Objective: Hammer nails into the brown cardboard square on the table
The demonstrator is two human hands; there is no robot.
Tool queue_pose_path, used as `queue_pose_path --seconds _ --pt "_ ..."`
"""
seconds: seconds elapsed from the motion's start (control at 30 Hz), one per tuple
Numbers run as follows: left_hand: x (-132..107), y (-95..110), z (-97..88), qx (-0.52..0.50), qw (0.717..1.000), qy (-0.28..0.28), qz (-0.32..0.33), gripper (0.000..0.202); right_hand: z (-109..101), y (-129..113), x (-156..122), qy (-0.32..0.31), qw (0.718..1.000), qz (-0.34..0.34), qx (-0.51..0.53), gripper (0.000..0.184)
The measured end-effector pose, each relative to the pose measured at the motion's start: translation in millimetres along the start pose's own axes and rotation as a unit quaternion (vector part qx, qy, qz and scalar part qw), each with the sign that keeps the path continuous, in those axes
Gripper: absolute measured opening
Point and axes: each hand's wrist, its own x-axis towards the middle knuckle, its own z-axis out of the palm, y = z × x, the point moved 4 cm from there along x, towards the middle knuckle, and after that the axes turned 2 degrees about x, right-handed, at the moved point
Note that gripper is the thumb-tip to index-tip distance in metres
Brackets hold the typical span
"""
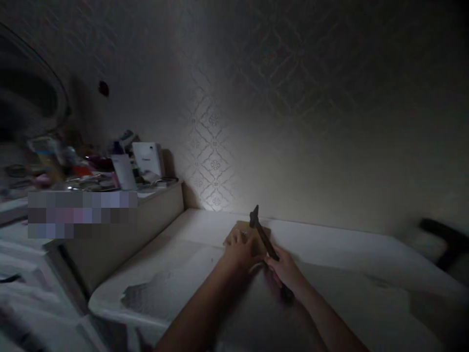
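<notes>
In my right hand (284,269) is a hammer (266,239), its handle gripped partway down. The hammer's dark head points up and away, above the far part of a small tan board (264,231). My left hand (240,250) rests on the near left part of this board, fingers bent and spread apart. Whether anything small lies under those fingertips is too dark and blurred to tell. The board lies on a white table, close to the wall.
The white table (176,254) has a rounded left corner and a torn grey patch (142,296). At left stands a white dresser (146,215) crowded with bottles and a white box (148,159). A dark curved object (445,237) stands at right. Patterned wall (293,161) borders the back.
</notes>
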Motion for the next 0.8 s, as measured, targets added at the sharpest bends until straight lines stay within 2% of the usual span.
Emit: queue_pose_path --seconds 0.07,0.17,0.3,0.47,0.8 --pt "-1.9 -2.6 0.7 -0.001 1.000 -0.026 0.008 0.075 0.6 1.9 -0.1 0.001 1.000 0.016 0.007 0.045" --pt "-3.8 -4.5 0.1 0.003 1.000 -0.030 0.006 0.065 1.2 3.5 -0.3 0.003 1.000 0.022 0.011 0.047" --pt "-1.1 -4.5 1.2 0.010 1.000 -0.017 -0.007 0.063 0.3 2.0 -1.5 0.011 1.000 0.018 0.008 0.049" --pt "7.2 -8.3 5.3 0.023 0.999 0.029 -0.033 0.063 0.5 0.2 -3.7 -0.017 1.000 0.025 -0.002 0.056" --pt "12.4 -10.9 10.1 0.010 0.999 0.033 -0.032 0.065 1.5 2.2 -3.4 -0.019 0.999 0.036 0.000 0.054"
